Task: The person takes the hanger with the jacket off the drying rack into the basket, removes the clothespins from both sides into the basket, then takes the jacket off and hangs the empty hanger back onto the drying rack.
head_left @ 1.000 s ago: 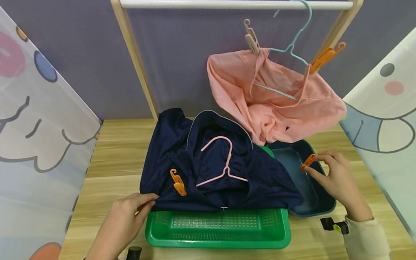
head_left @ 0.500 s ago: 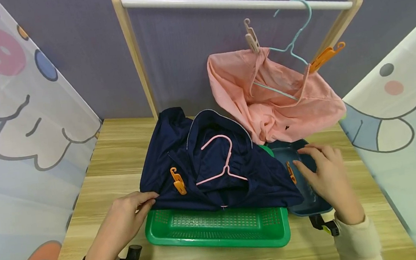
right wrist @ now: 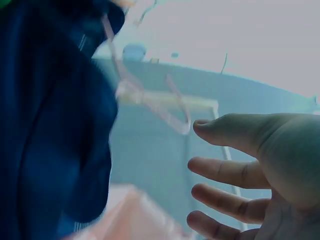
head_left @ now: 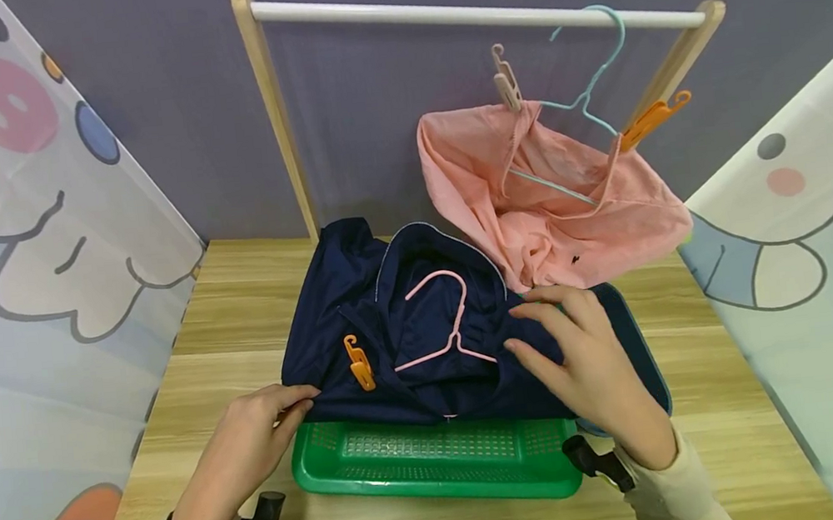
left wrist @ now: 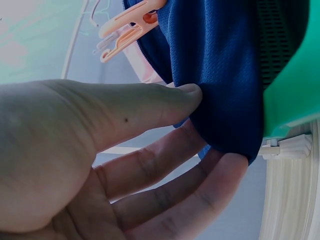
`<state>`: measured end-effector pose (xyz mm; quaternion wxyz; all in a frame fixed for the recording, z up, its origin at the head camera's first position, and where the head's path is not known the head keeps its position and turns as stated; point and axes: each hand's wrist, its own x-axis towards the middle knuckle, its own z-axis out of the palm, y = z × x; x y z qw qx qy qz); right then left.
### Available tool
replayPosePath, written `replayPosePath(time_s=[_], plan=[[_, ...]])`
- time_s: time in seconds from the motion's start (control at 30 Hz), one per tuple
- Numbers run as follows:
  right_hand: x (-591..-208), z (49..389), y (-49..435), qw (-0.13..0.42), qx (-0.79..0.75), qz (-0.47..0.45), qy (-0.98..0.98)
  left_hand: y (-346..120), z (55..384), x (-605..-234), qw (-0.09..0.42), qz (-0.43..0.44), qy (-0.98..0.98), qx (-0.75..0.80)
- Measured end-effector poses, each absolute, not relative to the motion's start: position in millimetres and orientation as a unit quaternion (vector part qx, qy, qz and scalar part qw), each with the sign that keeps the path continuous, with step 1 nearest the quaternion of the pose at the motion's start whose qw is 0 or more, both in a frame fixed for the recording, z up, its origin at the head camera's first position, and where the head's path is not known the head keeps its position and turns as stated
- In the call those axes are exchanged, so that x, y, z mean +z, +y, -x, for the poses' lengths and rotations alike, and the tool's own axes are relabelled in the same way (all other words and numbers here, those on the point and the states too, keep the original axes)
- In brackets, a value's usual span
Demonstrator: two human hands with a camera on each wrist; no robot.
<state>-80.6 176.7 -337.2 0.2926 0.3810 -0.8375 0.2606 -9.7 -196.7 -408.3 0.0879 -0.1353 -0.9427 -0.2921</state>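
Note:
A navy blue zip-neck top (head_left: 338, 301) lies spread over a green basket, a pink hanger (head_left: 458, 323) inside its neck opening with the hook sticking out. My left hand (head_left: 259, 426) pinches the top's near left edge; in the left wrist view the thumb (left wrist: 175, 102) lies in front of the cloth and fingers are behind. An orange clothespin (head_left: 360, 363) with a hook end sits on the top's left side. My right hand (head_left: 588, 361) is over the top's right side, fingers spread and holding nothing. The right wrist view shows its fingertips apart from the blurred hanger.
Below the top is the green perforated basket (head_left: 438, 484). A dark blue bin (head_left: 638, 339) stands to the right, partly covered. Behind, a pink garment (head_left: 596, 247) hangs by a light blue hanger (head_left: 597, 67) from a white rail (head_left: 423, 15), with a beige clothespin (head_left: 507, 84) and an orange one.
My right hand let go of an orange clothespin at the top's right side, then moved left over the top. That clothespin is now out of sight. My left hand has stayed put.

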Motion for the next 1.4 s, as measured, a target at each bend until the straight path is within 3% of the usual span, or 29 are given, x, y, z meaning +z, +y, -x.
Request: replayPosePath(time_s=[0.3, 0.57, 0.97, 1.4], plan=[[-322.4, 67.6, 101.2, 0.206, 0.223, -0.469, -0.829, -198.6, 12.9, -406.9, 0.085, 0.138, -0.943, -0.292], [-333.3, 80.8, 54.2, 0.162, 0.143, -0.472, -0.855, -197.8, 14.9, -405.8, 0.082, 0.139, -0.945, -0.284], [-346.1, 89.7, 36.5, 0.098, 0.164, -0.461, -0.866, -196.7, 12.4, -406.6, 0.086, 0.142, -0.944, -0.284], [-350.4, 86.0, 31.9, 0.092, 0.221, -0.464, -0.853, -199.0, 8.6, -407.7, 0.094, 0.139, -0.944, -0.285]])
